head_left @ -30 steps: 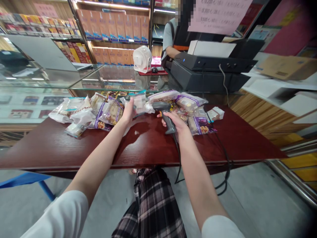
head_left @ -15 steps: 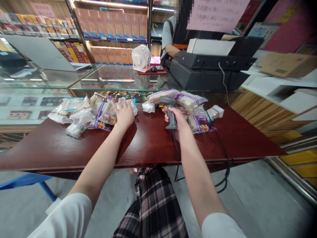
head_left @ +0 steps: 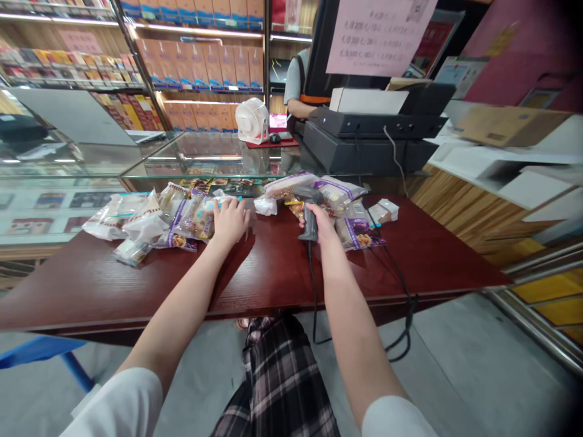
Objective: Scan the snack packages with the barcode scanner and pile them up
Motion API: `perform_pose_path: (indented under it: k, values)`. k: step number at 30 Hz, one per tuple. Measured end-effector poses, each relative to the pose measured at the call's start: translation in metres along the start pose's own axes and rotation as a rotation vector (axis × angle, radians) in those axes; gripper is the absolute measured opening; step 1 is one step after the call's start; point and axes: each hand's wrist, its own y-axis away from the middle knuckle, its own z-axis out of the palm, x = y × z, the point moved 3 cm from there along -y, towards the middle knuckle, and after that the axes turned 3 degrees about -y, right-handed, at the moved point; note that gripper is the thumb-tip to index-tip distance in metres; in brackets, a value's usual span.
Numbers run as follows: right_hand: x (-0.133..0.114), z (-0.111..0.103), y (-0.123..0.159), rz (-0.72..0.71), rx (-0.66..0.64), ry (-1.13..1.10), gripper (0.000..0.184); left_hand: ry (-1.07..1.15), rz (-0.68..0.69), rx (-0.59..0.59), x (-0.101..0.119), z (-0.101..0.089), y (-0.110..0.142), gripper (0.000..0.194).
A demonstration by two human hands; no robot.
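My right hand [head_left: 320,220] is closed round the handle of a grey barcode scanner [head_left: 308,204], held upright over the dark red table [head_left: 273,273]; its black cable [head_left: 313,285] drops over the front edge. My left hand [head_left: 229,220] lies flat with fingers spread on a clear snack packet [head_left: 214,203] at the edge of the left pile of packets [head_left: 150,218]. A second pile of purple-labelled packets [head_left: 346,209] lies just right of the scanner. A small white packet [head_left: 265,206] sits between my hands.
A glass display counter [head_left: 200,155] stands behind the table with a white fan [head_left: 252,120] on it. A black till and printer [head_left: 368,136] stand at the back right, where another person [head_left: 298,85] works. Shelves of boxes [head_left: 204,60] line the wall.
My left hand held a clear packet up by the scanner, then laid it on the left pile and now rests flat on it. The scanner has tipped upright.
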Motion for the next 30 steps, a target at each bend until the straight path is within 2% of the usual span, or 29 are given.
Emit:
perform_pose_path:
  k: [3,5,9,13,16,20,24,30]
  values:
    - [0.002,-0.003,-0.003,0.019,0.014,-0.017,0.018,-0.024,0.000,0.062,0.005,-0.005,0.003,0.040]
    - [0.004,-0.005,-0.004,0.026,0.016,-0.035,0.018,-0.018,0.059,0.092,0.011,-0.005,0.005,0.041]
    - [0.005,-0.010,-0.006,0.064,0.033,-0.090,0.017,0.062,0.207,0.039,0.030,0.010,0.002,0.050]
    - [0.004,-0.013,-0.005,0.066,0.054,-0.147,0.018,0.143,0.160,-0.060,0.048,0.035,-0.015,0.067]
    - [0.002,-0.013,-0.003,0.066,0.038,-0.159,0.019,0.189,0.108,-0.096,0.052,0.053,-0.032,0.075]
    - [0.001,-0.012,-0.001,0.069,0.030,-0.176,0.020,0.268,0.058,-0.100,0.050,0.066,-0.037,0.069]
    - [0.001,-0.013,-0.003,0.067,0.004,-0.168,0.023,0.230,0.009,-0.057,0.050,0.062,-0.025,0.057]
    - [0.002,-0.014,-0.005,0.048,-0.001,-0.155,0.029,0.172,0.100,-0.015,0.058,0.041,-0.024,0.035]
